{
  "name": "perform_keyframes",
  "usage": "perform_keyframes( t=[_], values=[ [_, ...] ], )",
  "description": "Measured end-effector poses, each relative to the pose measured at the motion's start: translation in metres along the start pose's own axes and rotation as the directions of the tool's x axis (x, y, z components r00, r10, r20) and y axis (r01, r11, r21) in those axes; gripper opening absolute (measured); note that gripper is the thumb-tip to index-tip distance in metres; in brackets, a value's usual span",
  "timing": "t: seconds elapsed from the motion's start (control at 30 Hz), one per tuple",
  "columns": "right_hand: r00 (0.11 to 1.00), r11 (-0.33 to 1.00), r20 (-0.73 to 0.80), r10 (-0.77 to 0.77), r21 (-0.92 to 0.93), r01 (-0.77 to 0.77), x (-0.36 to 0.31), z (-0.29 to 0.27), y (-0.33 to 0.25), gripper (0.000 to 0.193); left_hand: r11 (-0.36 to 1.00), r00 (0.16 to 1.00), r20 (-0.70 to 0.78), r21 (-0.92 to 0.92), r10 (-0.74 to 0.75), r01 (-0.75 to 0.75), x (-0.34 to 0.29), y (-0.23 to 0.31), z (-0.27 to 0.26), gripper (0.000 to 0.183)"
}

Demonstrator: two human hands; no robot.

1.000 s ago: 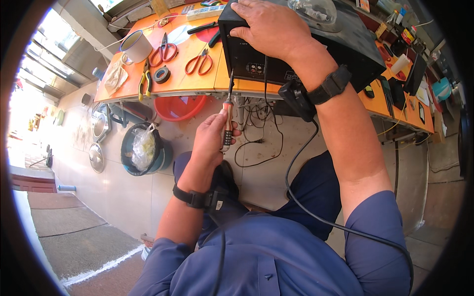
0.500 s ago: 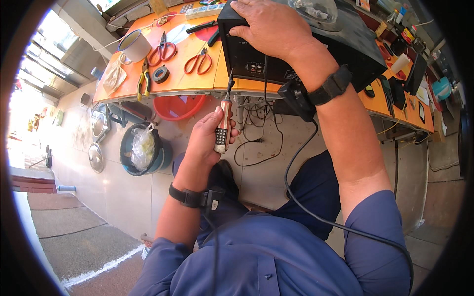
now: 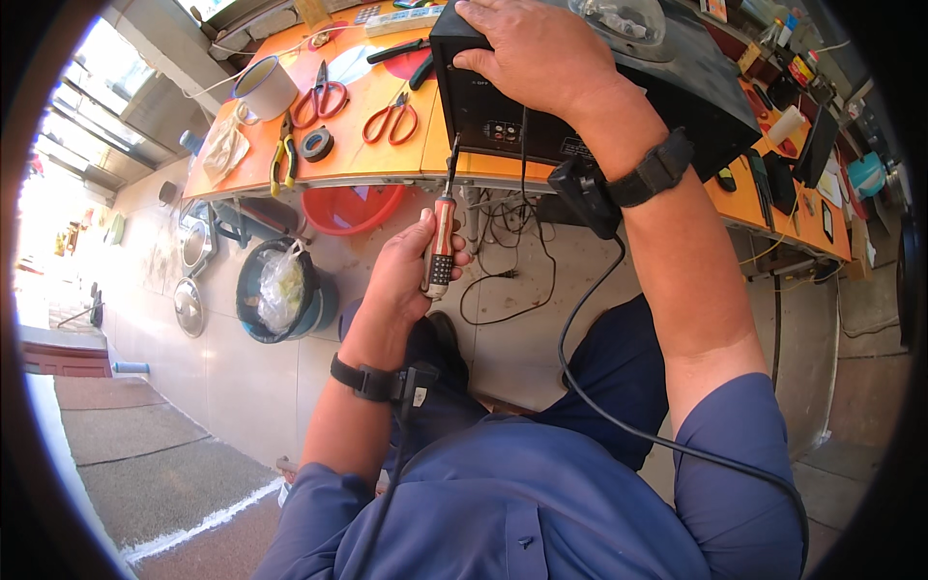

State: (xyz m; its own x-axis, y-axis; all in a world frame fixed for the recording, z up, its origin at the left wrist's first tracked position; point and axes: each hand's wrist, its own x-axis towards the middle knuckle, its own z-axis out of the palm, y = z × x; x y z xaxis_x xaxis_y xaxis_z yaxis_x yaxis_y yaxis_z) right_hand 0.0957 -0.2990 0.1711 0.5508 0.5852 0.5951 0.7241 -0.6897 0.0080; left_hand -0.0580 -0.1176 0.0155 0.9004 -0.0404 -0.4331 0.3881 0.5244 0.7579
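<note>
Rolled screwdriver slightly in left hand

Gripping by handle, fingers wrapped; showing more checked patch than a second ago. Probably mid-turn, with tip at black box's 8 o'clock corner, contact unclear. Steadying box with right hand, fingers laid over top edge, not clenched. Working from left hand: table edge at 12, bin at 8, cables at 3, floor room between.

mug left of box | tape on table | basin below table

White mug, tape roll; red basin below.
</note>
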Motion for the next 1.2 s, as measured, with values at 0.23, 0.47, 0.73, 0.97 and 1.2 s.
perform_keyframes(
  t=[0.23,0.47,0.73,0.97,1.2],
  values=[
    [1.0,1.0,0.003,0.016,0.005,-0.016,0.0,-0.003,-0.001,0.052,0.946,0.994,-0.088,0.322,0.069,-0.037,0.004,0.004,-0.006,0.034],
    [0.999,0.999,-0.023,0.023,0.026,-0.023,0.0,0.0,-0.001,0.052,0.18,0.714,0.072,0.946,0.696,-0.27,0.009,-0.002,-0.011,0.031],
    [1.0,1.0,-0.007,0.02,0.006,-0.02,-0.001,0.0,0.0,0.053,0.993,1.0,0.014,0.115,0.023,-0.024,-0.005,0.015,-0.002,0.032],
    [0.999,1.0,-0.034,0.011,0.008,-0.011,-0.001,0.001,0.0,0.053,0.905,0.989,-0.067,0.415,0.129,-0.09,-0.001,0.019,-0.001,0.031],
    [1.0,1.0,0.005,0.004,0.014,-0.004,0.001,-0.003,-0.001,0.051,0.984,0.999,0.013,0.171,0.05,-0.051,-0.001,0.015,-0.005,0.034]
  ],
)
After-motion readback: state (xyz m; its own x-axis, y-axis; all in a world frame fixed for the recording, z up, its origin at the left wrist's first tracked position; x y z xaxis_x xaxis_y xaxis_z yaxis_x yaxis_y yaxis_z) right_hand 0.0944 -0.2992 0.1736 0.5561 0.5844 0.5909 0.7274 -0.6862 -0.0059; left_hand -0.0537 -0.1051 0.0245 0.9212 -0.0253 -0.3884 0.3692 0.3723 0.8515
